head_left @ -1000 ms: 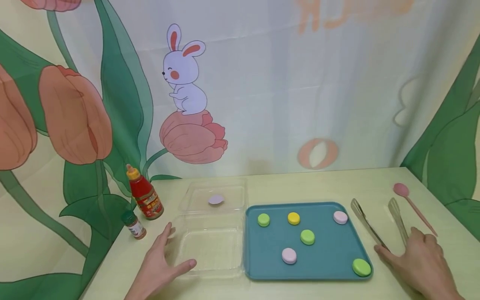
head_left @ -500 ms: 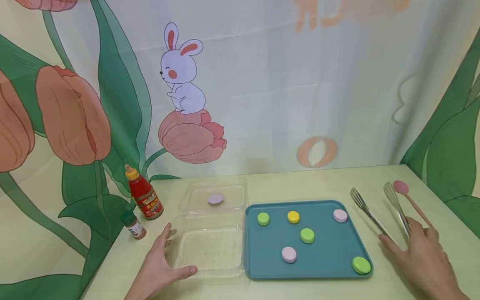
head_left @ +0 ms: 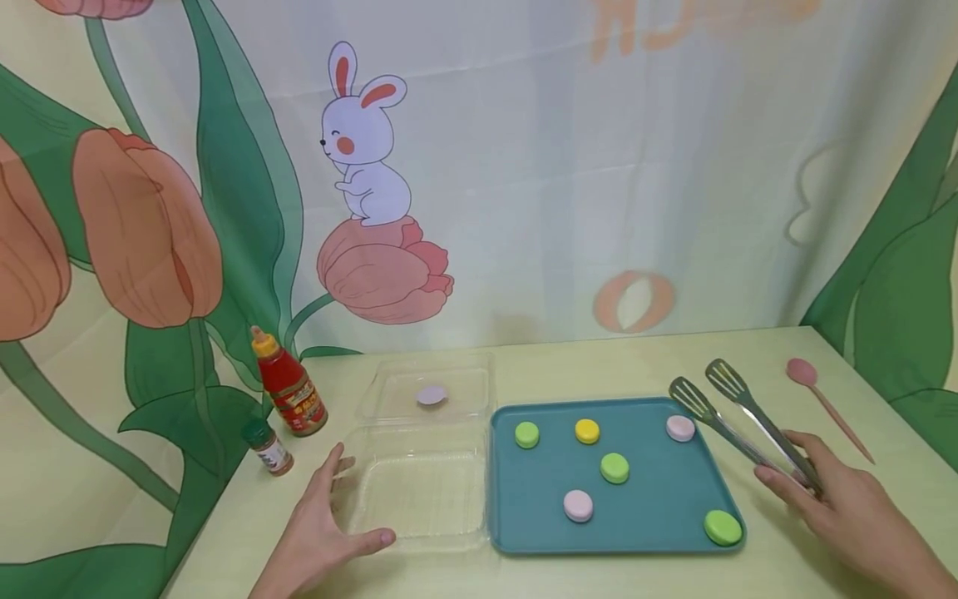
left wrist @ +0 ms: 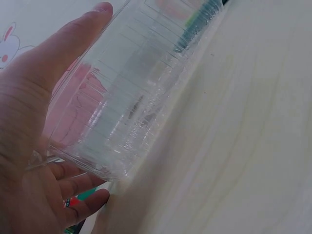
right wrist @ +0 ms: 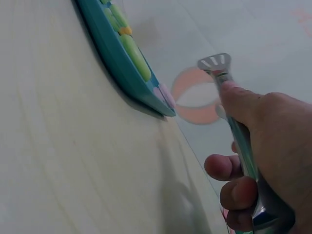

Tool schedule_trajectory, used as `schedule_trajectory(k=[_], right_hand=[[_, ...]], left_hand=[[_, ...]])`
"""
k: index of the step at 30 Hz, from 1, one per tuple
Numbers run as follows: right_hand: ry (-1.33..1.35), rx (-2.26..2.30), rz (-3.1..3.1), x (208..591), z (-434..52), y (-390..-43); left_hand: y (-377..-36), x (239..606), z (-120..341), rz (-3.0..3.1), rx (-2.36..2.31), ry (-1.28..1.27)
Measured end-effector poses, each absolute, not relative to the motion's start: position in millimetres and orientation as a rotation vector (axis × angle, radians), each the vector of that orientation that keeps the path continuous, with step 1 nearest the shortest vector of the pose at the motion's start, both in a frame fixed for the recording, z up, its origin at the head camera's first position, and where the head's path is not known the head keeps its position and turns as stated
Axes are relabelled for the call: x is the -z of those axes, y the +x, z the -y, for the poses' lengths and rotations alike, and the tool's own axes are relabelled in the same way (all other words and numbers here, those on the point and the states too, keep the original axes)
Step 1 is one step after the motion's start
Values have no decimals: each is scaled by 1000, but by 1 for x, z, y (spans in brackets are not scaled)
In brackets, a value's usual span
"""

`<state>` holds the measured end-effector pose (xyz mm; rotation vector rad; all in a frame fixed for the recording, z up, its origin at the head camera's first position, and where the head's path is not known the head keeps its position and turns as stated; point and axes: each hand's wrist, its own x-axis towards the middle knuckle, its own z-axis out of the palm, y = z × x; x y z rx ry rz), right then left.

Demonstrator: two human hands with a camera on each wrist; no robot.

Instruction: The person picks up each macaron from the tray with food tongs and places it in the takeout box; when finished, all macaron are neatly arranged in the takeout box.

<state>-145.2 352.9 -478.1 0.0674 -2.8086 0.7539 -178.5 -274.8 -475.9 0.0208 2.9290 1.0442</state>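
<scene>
In the head view my right hand (head_left: pixel 846 503) grips metal tongs (head_left: pixel 762 418) near the hinge end. Their two slotted heads stand apart, pointing to the back left over the tray's right edge. The right wrist view shows fingers curled round the tongs' arms (right wrist: pixel 241 141), the thumb along one of them. My left hand (head_left: pixel 318 516) rests spread at the left front corner of a clear plastic box (head_left: pixel 419 499), thumb along the front and fingers at the left side. On the teal tray (head_left: pixel 651 520) lie several macarons: green (head_left: pixel 614 468), pink (head_left: pixel 578 506) and one yellow (head_left: pixel 587 431).
The box's clear lid (head_left: pixel 392 391), with a pale label (head_left: pixel 432 396), lies folded back behind it. A red sauce bottle (head_left: pixel 290 387) and a small green-capped jar (head_left: pixel 268 448) stand left. A pink spoon (head_left: pixel 831 408) lies right. A printed curtain (head_left: pixel 516 183) hangs behind the table.
My right hand has lifted the tongs from the table and swung them left toward the tray, their heads now closer together. The left hand stays at the box.
</scene>
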Motion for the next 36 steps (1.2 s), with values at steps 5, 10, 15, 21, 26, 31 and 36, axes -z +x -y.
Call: schedule_trajectory(k=[5, 10, 15, 21, 26, 31, 36], right_hand=[[98, -729, 2862, 480, -354, -145], [117, -724, 2863, 481, -354, -143], [122, -715, 2879, 482, -354, -145], [146, -703, 2876, 483, -353, -147], [146, -695, 2916, 486, -349, -149], [113, -684, 2969, 486, -344, -151], [134, -671, 2938, 487, -342, -149]], left_hand=[[-179, 475, 274, -2922, -1050, 22], [-180, 475, 274, -2919, -1062, 33], [-180, 476, 274, -2902, -1069, 11], [-180, 476, 274, -2892, -1076, -7], [-180, 476, 273, -2885, -1066, -23], [-180, 474, 273, -2877, -1060, -35], [-180, 473, 273, -2868, -1064, -37]])
